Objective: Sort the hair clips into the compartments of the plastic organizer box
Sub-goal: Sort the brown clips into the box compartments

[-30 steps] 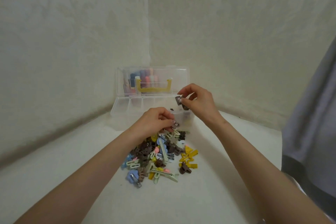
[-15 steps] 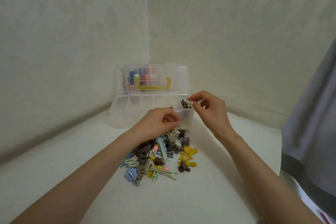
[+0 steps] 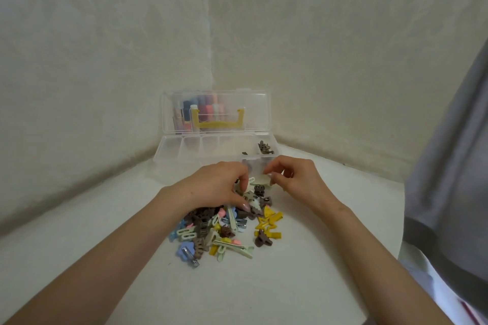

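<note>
Two bare hands meet just above centre frame in the single head view, both at the far edge of a pile of hair clips [image 3: 224,227] on a white table [image 3: 79,258]. The left hand [image 3: 216,187] is curled down onto the top of the pile, fingers drawn together among pale and brown clips; whether it has one pinched I cannot tell. The right hand [image 3: 293,179], just to its right, has thumb and fingers closed together around a small pale piece that may be a clip, though it blends with the box front. The clear plastic organizer box [image 3: 169,152] sits directly behind the hands, toward upper centre, its long axis running left to right across the frame and its lid standing open with one yellow handle [image 3: 217,123]. One row of about five back compartments shows; the rightmost holds a few brown claw clips [image 3: 265,147], one more dark clip lies next to it, and the rest look empty. The right hand is the nearer to that filled end. The pile, lower centre, holds perhaps twenty-five clips: roughly ten brown, five or so yellow including one star clip [image 3: 264,223], about six pale green, three blue, two or three pink. By my judgement most sorting remains.
</note>
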`<action>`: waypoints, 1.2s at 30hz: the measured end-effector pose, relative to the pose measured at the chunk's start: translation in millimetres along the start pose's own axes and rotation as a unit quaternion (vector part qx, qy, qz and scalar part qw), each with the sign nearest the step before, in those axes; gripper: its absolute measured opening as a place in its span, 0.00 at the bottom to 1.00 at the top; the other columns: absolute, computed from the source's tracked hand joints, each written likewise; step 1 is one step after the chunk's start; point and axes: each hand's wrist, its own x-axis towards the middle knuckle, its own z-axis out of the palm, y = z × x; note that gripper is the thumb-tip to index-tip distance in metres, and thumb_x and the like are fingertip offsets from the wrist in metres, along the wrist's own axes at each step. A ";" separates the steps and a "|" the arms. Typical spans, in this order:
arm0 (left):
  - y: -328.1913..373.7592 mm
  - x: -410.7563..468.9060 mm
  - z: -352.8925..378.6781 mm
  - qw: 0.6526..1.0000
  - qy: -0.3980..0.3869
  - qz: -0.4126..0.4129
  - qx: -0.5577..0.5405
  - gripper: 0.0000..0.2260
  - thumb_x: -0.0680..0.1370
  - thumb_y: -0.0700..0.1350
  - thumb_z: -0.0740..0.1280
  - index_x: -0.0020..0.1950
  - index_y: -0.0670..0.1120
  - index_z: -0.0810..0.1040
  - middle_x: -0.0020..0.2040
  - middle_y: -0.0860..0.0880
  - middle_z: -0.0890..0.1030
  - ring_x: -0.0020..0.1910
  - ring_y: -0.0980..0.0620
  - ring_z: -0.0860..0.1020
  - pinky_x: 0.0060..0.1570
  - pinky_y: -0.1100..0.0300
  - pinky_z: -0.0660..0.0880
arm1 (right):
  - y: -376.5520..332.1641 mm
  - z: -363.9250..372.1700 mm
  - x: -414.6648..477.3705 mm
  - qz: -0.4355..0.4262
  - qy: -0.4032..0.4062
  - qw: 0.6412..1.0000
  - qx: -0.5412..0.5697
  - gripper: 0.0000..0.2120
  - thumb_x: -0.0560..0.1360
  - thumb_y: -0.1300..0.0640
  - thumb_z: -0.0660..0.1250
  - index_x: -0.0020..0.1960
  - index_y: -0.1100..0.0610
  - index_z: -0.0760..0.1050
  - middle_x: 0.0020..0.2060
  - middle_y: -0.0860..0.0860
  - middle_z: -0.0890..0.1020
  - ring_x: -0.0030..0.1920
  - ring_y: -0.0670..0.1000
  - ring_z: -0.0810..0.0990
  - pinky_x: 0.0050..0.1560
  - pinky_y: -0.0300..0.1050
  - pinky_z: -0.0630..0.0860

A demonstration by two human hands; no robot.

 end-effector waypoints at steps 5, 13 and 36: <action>3.9 -1.3 1.6 0.998 0.034 0.024 0.049 0.12 0.71 0.53 0.70 0.47 0.50 0.72 0.37 0.59 0.66 0.41 0.56 0.68 0.37 0.60 0.63 | 0.0 -0.7 -0.1 -0.003 0.002 1.000 0.009 0.10 0.73 0.60 0.68 0.41 0.44 0.78 0.37 0.49 0.83 0.31 0.44 0.71 0.40 0.41 0.71; 2.1 0.3 1.0 0.997 0.063 0.042 0.026 0.06 0.74 0.51 0.67 0.44 0.50 0.74 0.45 0.55 0.72 0.43 0.56 0.71 0.45 0.58 0.71 | -9.3 -3.3 -5.5 -0.022 -0.045 0.997 0.052 0.03 0.71 0.56 0.71 0.42 0.48 0.81 0.34 0.42 0.80 0.32 0.42 0.69 0.38 0.35 0.66; -10.6 3.5 2.2 0.996 0.062 0.025 -0.053 0.05 0.77 0.42 0.65 0.50 0.49 0.78 0.49 0.54 0.80 0.39 0.63 0.72 0.46 0.64 0.71 | -1.8 -13.0 20.2 0.087 0.189 0.971 0.118 0.04 0.71 0.52 0.69 0.45 0.51 0.77 0.39 0.51 0.80 0.37 0.48 0.75 0.42 0.48 0.74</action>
